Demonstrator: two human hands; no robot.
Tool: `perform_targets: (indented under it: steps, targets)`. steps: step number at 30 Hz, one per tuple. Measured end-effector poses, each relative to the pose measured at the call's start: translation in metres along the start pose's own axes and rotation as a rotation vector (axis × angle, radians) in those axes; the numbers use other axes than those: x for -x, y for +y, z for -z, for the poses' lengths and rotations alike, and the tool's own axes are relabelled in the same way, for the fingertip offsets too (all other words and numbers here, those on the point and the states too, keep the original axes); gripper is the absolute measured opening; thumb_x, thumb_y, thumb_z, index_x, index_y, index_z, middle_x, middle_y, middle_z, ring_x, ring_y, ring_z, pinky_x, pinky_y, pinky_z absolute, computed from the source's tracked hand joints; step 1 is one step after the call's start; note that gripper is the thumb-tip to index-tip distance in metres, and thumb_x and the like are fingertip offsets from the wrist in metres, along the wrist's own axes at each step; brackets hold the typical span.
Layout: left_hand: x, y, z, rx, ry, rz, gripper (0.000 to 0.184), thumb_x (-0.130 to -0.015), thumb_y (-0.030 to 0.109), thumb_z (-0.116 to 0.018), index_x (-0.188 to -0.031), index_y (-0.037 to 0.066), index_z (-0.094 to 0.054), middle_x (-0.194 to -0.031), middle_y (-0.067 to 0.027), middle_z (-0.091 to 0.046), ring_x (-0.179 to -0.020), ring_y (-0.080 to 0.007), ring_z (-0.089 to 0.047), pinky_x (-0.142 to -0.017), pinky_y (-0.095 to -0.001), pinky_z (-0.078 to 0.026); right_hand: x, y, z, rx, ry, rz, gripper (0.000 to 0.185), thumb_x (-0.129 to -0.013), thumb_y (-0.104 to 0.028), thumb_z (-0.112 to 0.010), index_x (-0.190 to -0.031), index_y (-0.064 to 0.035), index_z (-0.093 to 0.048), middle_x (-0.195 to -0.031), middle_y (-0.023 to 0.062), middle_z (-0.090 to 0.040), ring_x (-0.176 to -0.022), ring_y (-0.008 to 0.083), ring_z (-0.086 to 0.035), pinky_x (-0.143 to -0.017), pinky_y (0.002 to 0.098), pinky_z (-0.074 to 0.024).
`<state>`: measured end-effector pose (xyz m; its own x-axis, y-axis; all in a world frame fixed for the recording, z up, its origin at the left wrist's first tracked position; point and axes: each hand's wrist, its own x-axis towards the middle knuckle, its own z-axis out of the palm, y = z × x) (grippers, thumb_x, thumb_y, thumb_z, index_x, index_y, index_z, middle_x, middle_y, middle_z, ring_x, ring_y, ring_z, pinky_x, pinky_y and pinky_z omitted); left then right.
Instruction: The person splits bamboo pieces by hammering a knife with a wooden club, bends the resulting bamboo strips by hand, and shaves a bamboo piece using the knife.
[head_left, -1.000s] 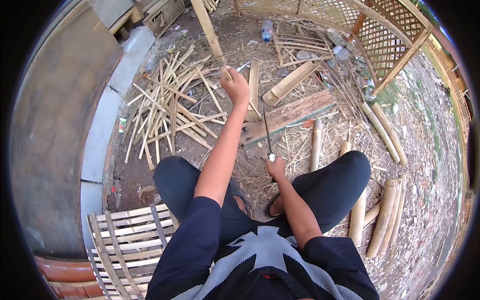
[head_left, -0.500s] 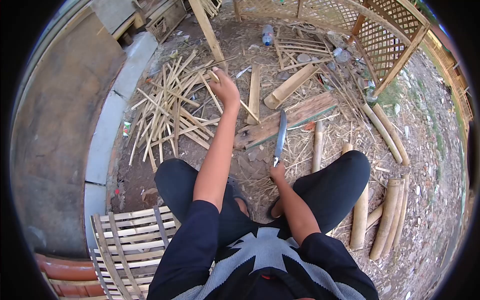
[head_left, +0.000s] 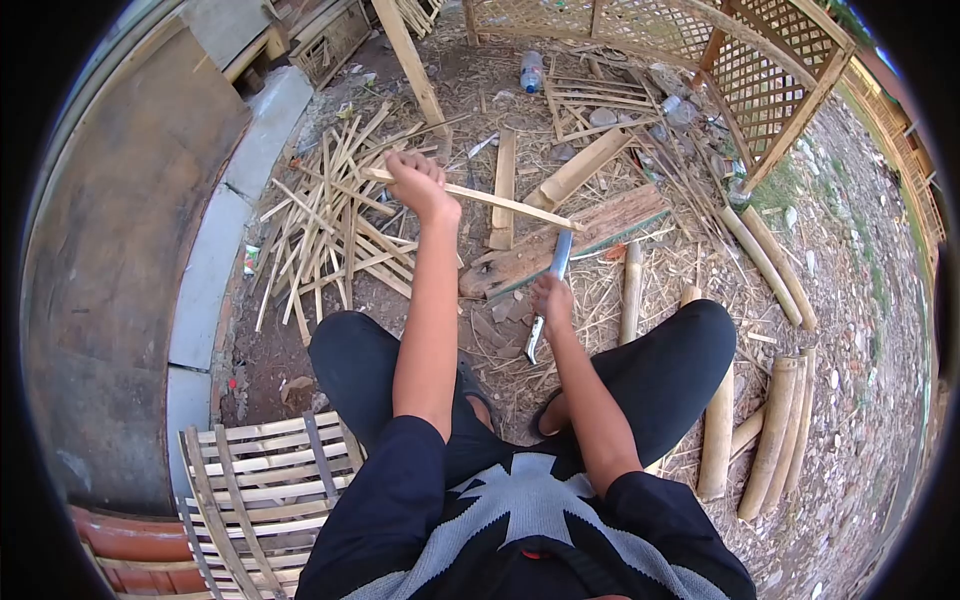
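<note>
My left hand (head_left: 424,185) is closed round a pale bamboo strip (head_left: 505,202), which slants down to the right. The strip's far end lies over the reddish wooden plank (head_left: 610,218) on the ground. In my right hand (head_left: 552,300) is a machete (head_left: 562,252), gripped where the blade meets the handle. Its handle (head_left: 535,340) sticks out below my fist, toward me. The blade's upper end meets the strip near the strip's right end; whether it cuts in or only passes behind, I cannot tell.
A pile of bamboo strips (head_left: 330,220) lies at the left, beside a concrete ledge (head_left: 205,270). Split bamboo pieces (head_left: 580,170) rest behind the plank. Several bamboo poles (head_left: 770,440) lie at the right. A slatted bamboo panel (head_left: 265,490) is at lower left.
The strip has swung up and out to the right, across to the blade. My right hand has moved up the machete from the handle toward the blade.
</note>
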<state>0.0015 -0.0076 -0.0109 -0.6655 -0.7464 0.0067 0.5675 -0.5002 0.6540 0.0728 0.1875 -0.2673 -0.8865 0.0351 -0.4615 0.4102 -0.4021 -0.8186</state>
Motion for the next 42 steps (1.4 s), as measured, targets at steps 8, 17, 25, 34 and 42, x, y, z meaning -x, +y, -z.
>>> perform_targets:
  steps: [8, 17, 25, 34, 42]
  targets:
    - [-0.035, 0.025, 0.025, 0.235, 0.0, 0.151, 0.044, -0.103, 0.037, -0.029, -0.065, 0.017, -0.032, -0.052, 0.0057, -0.024, -0.043, -0.0092, -0.018, -0.04, -0.0254, -0.018, -0.038, -0.183, -0.015, -0.218, -0.109, 0.115, 0.069, -0.101, -0.058, -0.033, -0.145, -0.0046, -0.034, -0.146, 0.0148, -0.044, -0.124, 0.0258, -0.049, -0.091, 0.0387, -0.0414]
    - [-0.072, 0.004, 0.075, 0.678, 0.245, 0.333, 0.057, -0.096, 0.062, -0.043, -0.066, 0.016, -0.032, -0.054, 0.0038, -0.034, -0.045, -0.0113, -0.036, -0.045, -0.0243, -0.033, -0.008, -0.28, -0.034, -0.125, -0.219, 0.255, 0.03, -0.095, -0.03, -0.065, -0.112, -0.0063, -0.058, -0.102, 0.0088, -0.065, -0.092, 0.0211, -0.066, -0.071, 0.0303, -0.049]
    - [-0.083, -0.076, 0.138, 0.286, 0.732, 0.485, 0.071, -0.087, 0.082, -0.03, -0.083, 0.012, -0.041, -0.066, 0.0001, -0.045, -0.058, -0.0129, -0.047, -0.06, -0.0277, -0.046, 0.0, -0.258, -0.027, -0.163, -0.206, 0.3, 0.037, -0.09, -0.026, -0.072, -0.114, -0.0003, -0.06, -0.105, 0.0128, -0.066, -0.093, 0.0225, -0.069, -0.076, 0.0286, -0.0562]
    - [-0.072, -0.108, 0.158, 0.143, 0.689, 0.528, 0.022, -0.093, 0.026, -0.029, -0.086, 0.012, -0.045, -0.072, 0.0007, -0.05, -0.061, -0.0143, -0.048, -0.066, -0.034, -0.045, -0.001, -0.25, -0.021, -0.156, -0.207, 0.379, 0.044, -0.092, -0.018, -0.067, -0.121, 0.0119, -0.053, -0.119, 0.0223, -0.059, -0.106, 0.0328, -0.066, -0.085, 0.0341, -0.0572]
    - [-0.074, -0.113, 0.165, 0.138, 0.675, 0.576, 0.019, -0.094, 0.024, -0.03, -0.088, 0.013, -0.045, -0.073, 0.0017, -0.049, -0.062, -0.0146, -0.048, -0.071, -0.0349, -0.048, -0.009, -0.246, -0.022, -0.233, -0.235, 0.394, 0.041, -0.094, -0.01, -0.061, -0.124, 0.0147, -0.048, -0.12, 0.0232, -0.058, -0.109, 0.0368, -0.064, -0.091, 0.0403, -0.0567]
